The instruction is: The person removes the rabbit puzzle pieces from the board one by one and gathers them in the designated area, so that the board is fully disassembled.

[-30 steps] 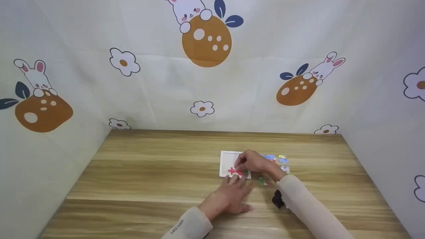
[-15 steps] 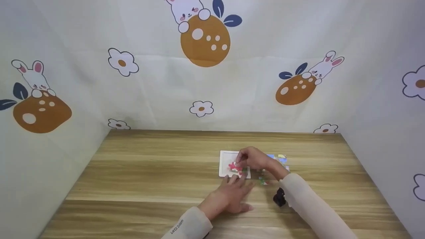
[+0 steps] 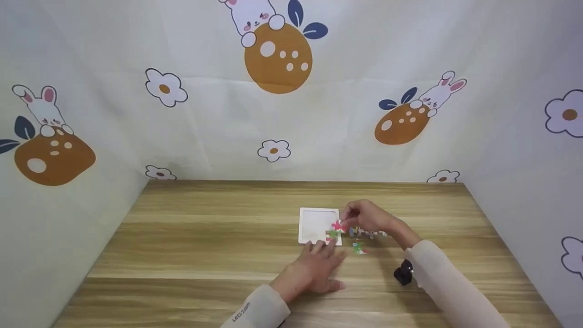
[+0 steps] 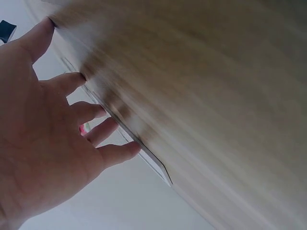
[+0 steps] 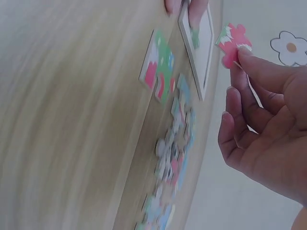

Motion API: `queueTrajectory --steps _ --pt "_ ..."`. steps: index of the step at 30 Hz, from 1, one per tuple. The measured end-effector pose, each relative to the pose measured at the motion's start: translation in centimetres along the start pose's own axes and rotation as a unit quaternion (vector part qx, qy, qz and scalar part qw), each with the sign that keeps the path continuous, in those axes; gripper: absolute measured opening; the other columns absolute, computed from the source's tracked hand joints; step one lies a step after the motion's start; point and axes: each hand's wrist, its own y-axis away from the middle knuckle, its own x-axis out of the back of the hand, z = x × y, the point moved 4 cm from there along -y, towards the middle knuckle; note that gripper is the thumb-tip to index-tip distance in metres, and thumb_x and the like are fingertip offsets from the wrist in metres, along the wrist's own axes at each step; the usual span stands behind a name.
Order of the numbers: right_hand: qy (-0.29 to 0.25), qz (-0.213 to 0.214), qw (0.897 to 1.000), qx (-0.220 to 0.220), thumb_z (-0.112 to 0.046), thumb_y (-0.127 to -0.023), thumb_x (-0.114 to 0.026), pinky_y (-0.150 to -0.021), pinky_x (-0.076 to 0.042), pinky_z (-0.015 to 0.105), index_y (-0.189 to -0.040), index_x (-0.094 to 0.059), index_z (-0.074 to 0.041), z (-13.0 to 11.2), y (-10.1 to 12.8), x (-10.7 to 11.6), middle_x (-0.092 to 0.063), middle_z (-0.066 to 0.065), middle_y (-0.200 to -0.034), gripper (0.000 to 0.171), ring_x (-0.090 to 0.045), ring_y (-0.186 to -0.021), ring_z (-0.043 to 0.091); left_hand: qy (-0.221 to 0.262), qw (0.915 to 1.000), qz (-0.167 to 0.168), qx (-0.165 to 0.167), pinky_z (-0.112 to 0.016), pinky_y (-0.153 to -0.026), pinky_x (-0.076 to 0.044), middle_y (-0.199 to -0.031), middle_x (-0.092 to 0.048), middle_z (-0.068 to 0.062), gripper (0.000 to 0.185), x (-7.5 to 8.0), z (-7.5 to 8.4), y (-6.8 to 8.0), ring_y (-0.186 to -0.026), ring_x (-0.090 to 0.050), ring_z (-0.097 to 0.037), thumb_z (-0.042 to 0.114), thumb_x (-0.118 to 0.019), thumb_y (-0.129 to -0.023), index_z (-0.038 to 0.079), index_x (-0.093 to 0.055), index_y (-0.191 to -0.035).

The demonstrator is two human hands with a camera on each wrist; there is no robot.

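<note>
Cloth walls printed with rabbits and flowers (image 3: 166, 86) enclose a wooden bench (image 3: 205, 241). A white puzzle tray (image 3: 314, 223) lies mid-bench, with loose puzzle pieces (image 3: 364, 233) at its 3 o'clock. The left hand (image 3: 319, 269), its grip open, presses flat fingers on the tray's 6 o'clock edge. The right hand (image 3: 369, 216) pinches a pink puzzle piece (image 5: 232, 42) above the tray's 3 o'clock edge.

Only readable text: small dark print on the cuff of the left sleeve (image 3: 255, 310), head view, looks like "Let's slim", too small to confirm the spelling. Puzzle pieces (image 3: 360, 248), white tray (image 3: 314, 225) and wall cloth (image 3: 273, 68) carry pictures only.
</note>
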Motion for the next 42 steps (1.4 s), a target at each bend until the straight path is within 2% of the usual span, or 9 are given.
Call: queueTrajectory --steps 6,17,27,37,42 --pt "0.003 0.002 1.000 -0.012 -0.007 -0.091 -0.071 -0.069 -0.050 0.021 -0.095 -0.068 0.003 1.3 2.1 1.6 -0.070 0.013 -0.091 0.012 -0.059 -0.078 0.009 -0.004 1.0000 -0.001 0.002 -0.052 -0.124 -0.026 -0.169 -0.021 -0.003 0.076 -0.2 0.0 -0.1 -0.152 -0.025 -0.027 0.066 -0.048 -0.095 0.032 -0.025 -0.159" --pt "-0.001 -0.031 0.999 -0.016 -0.002 -0.090 -0.071 -0.068 -0.050 0.019 -0.094 -0.066 0.006 3.3 4.9 2.6 -0.068 0.014 -0.089 0.010 -0.057 -0.078 0.011 0.025 0.9996 -0.007 0.007 -0.053 -0.125 -0.023 -0.169 -0.019 -0.004 0.075 -0.2 -0.1 -0.1 -0.154 -0.023 -0.027 0.064 -0.050 -0.095 0.032 -0.026 -0.159" --pt "0.036 -0.047 0.997 -0.046 -0.001 -0.089 -0.070 -0.071 -0.047 0.020 -0.091 -0.066 0.001 4.4 5.8 2.4 -0.066 0.006 -0.086 0.005 -0.054 -0.079 0.011 0.033 0.9994 -0.009 0.007 -0.052 -0.125 -0.022 -0.170 -0.017 -0.003 0.076 -0.3 0.0 -0.1 -0.153 -0.022 -0.025 0.063 -0.051 -0.095 0.032 -0.025 -0.159" --pt "0.056 -0.025 0.998 -0.034 -0.005 -0.088 -0.073 -0.070 -0.048 0.018 -0.092 -0.069 0.002 4.7 6.3 2.4 -0.070 0.009 -0.088 0.009 -0.056 -0.079 0.010 0.022 0.9997 -0.014 0.004 -0.053 -0.125 -0.022 -0.170 -0.017 -0.003 0.077 0.0 0.0 -0.2 -0.154 -0.021 -0.027 0.064 -0.051 -0.095 0.033 -0.023 -0.160" --pt "0.059 -0.011 0.997 -0.039 -0.005 -0.085 -0.077 -0.070 -0.049 0.018 -0.093 -0.069 0.001 4.7 6.7 2.1 -0.070 0.011 -0.090 0.013 -0.058 -0.080 0.011 0.036 0.9991 -0.021 0.003 -0.054 -0.125 -0.021 -0.170 -0.016 -0.003 0.077 0.0 -0.2 -0.1 -0.156 -0.019 -0.029 0.064 -0.051 -0.095 0.033 -0.023 -0.160"
